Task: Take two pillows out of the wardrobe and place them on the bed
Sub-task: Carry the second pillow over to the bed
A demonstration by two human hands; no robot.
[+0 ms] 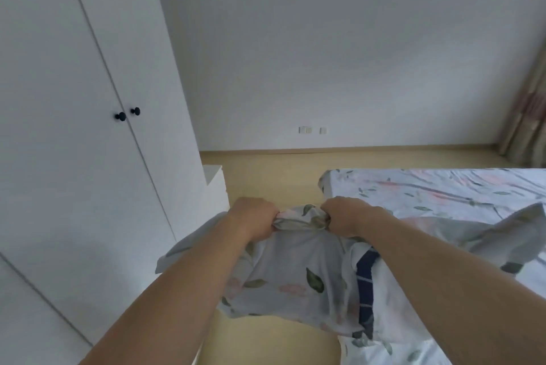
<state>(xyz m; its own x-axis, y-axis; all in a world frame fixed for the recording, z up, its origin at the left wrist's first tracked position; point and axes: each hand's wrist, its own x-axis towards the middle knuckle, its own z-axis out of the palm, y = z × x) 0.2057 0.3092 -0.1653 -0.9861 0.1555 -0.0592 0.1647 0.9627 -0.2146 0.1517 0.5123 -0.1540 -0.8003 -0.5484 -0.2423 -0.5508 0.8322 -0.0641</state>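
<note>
the pillow (295,270) in its floral case hangs low in the centre of the frame, partly over the floor and reaching toward the near edge of the bed (443,190) at the lower right. i've got my left hand (254,217) and right hand (342,215) close together, both clenched on its bunched top edge, so it dangles below my fists. to do this well i'd swing it right, clear of the bed's edge, and lay it flat. the wardrobe (88,128) at the left has its doors closed. i can't tell whether a second pillow lies under this one.
</note>
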